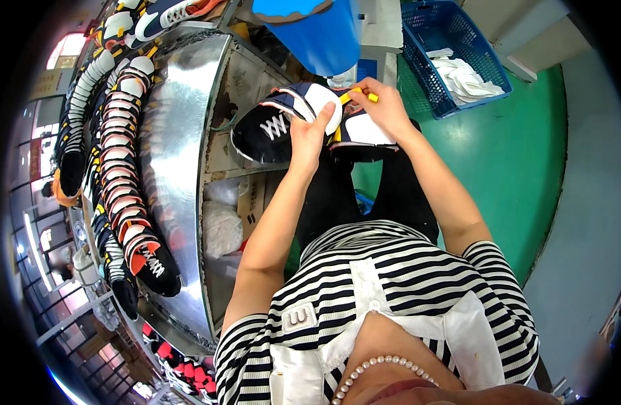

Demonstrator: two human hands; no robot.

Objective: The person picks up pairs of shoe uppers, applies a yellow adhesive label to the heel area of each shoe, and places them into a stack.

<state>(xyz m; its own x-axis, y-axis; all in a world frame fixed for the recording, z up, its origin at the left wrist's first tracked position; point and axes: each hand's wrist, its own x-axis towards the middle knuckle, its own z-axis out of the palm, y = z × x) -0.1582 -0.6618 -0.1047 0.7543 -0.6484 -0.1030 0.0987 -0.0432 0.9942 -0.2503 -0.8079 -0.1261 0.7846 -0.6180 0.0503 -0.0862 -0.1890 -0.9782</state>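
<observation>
A black shoe upper [256,131] with white laces and navy, white and orange panels is held above my lap. My left hand [309,138] is closed on it, with the thumb pressed against the white panel. My right hand [384,106] pinches a yellow pull tab [372,98] by the heel opening. A second white and dark shoe part [366,131] lies under my right hand, over my knees. Whether it is joined to the first one cannot be made out. The fingers of my left hand are mostly hidden behind the upper.
At my left stands a shiny metal table [182,128] with a long row of nested shoe uppers [121,162] and further rows beyond. A blue bucket [317,40] is ahead. At the far right a blue crate [452,47] holds white pieces [462,79] on the green floor [499,169].
</observation>
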